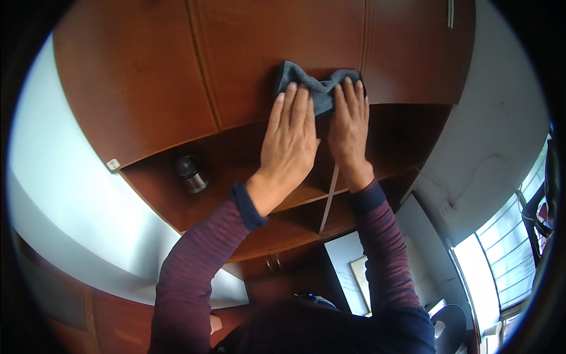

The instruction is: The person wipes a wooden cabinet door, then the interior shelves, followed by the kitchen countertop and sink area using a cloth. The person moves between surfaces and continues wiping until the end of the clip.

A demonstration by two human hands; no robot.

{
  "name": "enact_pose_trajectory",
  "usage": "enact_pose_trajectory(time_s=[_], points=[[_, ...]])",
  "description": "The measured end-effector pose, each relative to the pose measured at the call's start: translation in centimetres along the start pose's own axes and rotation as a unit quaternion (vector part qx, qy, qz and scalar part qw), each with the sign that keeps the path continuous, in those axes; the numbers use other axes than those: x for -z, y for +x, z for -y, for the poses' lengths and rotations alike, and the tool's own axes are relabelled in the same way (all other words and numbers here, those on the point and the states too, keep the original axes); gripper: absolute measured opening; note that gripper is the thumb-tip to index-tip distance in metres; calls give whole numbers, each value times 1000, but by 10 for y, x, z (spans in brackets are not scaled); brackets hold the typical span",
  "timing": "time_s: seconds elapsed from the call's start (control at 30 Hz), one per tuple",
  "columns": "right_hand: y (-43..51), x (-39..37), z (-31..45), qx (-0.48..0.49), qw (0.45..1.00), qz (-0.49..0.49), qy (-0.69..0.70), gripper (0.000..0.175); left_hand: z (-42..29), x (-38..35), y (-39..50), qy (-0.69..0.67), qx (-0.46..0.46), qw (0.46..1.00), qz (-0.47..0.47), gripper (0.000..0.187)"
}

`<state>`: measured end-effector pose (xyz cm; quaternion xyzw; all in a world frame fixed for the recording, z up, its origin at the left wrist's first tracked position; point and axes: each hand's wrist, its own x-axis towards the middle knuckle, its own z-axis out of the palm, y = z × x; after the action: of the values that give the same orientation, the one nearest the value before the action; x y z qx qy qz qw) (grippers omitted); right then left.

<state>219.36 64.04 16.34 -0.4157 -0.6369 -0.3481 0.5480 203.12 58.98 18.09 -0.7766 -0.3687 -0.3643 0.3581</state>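
Observation:
A dark grey cloth, folded and wrinkled along its top, lies against the lower part of a reddish-brown wooden cabinet door. My left hand presses the cloth's left half with outstretched fingers. On its right half lie the fingers of my right hand, also nearly straight. Both palms face the door, and the cloth holds between them and the wood near the door's bottom edge.
Below the doors runs an open wooden shelf with a dark-lidded metal container at its left. A pale divider stands under my hands. Lower cabinet doors have small handles. A barred window is at right.

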Motion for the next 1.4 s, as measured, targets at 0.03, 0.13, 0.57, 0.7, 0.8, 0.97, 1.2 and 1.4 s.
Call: enact_pose_trajectory(time_s=[0.03, 0.13, 0.57, 0.7, 0.8, 0.97, 1.2, 1.4], points=[[-4, -2, -19, -16, 1000, 3, -6, 54, -8, -15, 9, -1, -5, 1000, 14, 89], [-18, -7, -55, -16, 1000, 12, -21, 59, -21, -48, 25, 24, -18, 1000, -10, 88], [-18, -32, 28, 45, 994, 59, 77, 63, 39, -14, -32, -21, 80, 997, -12, 102], [-15, -69, 104, 77, 989, 44, 115, 63, 97, 13, -81, -21, 122, 992, -17, 103], [-10, -110, 172, 78, 989, 9, 129, 61, 158, 37, -112, 10, 120, 992, -35, 104], [4, -120, 248, 115, 975, 17, 191, 58, 208, 82, -146, 55, 175, 981, -57, 99], [37, -146, 347, 165, 925, -16, 341, 38, 271, 126, -190, 181, 210, 956, -98, 58], [0, -139, 402, 79, 892, -169, 412, 35, 270, 131, -220, -193, 389, 878, -201, 50]])
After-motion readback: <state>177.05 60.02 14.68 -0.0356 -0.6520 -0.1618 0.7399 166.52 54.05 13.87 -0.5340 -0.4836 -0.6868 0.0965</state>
